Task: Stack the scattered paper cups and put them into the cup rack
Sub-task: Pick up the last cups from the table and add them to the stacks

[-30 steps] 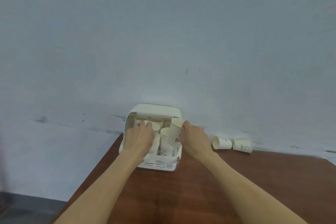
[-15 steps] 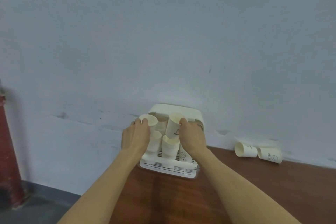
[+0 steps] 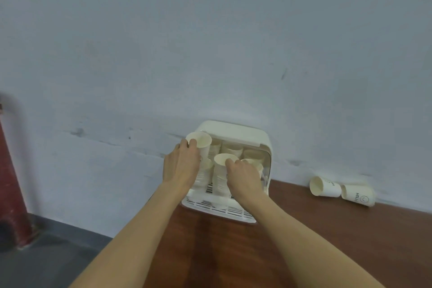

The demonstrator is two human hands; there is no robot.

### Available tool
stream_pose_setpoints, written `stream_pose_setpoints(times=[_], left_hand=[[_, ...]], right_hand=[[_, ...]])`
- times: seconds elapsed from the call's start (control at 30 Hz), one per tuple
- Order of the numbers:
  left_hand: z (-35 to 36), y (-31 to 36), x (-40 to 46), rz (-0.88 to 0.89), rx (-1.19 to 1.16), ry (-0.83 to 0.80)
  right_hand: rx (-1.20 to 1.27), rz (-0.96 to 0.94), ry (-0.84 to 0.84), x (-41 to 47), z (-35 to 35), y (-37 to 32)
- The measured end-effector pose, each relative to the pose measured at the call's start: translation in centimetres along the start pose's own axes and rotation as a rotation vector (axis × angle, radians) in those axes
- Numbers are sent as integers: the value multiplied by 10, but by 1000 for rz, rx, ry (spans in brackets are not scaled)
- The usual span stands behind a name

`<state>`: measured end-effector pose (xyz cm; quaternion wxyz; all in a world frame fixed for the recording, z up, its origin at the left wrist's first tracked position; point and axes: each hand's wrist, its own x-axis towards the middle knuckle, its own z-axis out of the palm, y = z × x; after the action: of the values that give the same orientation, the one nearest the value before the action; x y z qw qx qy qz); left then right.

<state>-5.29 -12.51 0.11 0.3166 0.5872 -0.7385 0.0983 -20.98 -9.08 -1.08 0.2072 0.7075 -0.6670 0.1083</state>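
White paper everywhere in that cup rack (image 3: pixel 243 134) now, so pretty far along by the looks of it. Sits at the back edge of the brown tabletop (image 3: pixel 327 241), right against the wall, lid flipped up.

Quick rundown of what's different from half a second back:

- Right hand (image 3: pixel 244 174): had a cup held up high above the front middle stack. Now pushed down onto that middle stack (image 3: pixel 221 170), fingers curled over the rim, thumb side hidden. Grip clenched on the top cup, seemingly seating it. Not let go yet.
- Left hand (image 3: pixel 181 166): same spot as before, grip wrapped around the tall stack at the rack's front left, fingertips hooked on the rim of the left cup (image 3: pixel 199 142). Looks like just steadying things. Top cup pokes up higher than the neighbours, maybe not fully nested, hard to say.
- View swung a bit left and down too, so rack only looks shifted right. Probably didn't actually move.

Meaning for the task: one more cup stacked and in the rack, basically. Still not done though, because two loose cups (image 3: pixel 325 186) lie tipped on their sides by the wall, well apart to the right of the rack, touching or nearly touching each other. Next up, presumably: release, reach right, nest those two, drop them in. Thin paper, so easy on the squeeze or rims get crushed.
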Motion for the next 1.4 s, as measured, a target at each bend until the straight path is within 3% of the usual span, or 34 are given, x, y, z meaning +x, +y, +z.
stream_pose_setpoints(times=[0.37, 0.83, 0.93, 1.07, 1.4], left_hand=[[11, 5, 0, 44, 39, 8], [33, 13, -21, 7, 209, -410], [37, 22, -29, -40, 200, -375], [36, 46, -40, 33, 165, -239], [53, 153, -68, 221, -61, -291]], right_hand=[[19, 8, -127, -15, 20, -1], [75, 80, -81, -41, 2, 38], [92, 125, -83, -49, -1, 54], [105, 182, -73, -63, -2, 78], [65, 369, -144, -120, -14, 159]])
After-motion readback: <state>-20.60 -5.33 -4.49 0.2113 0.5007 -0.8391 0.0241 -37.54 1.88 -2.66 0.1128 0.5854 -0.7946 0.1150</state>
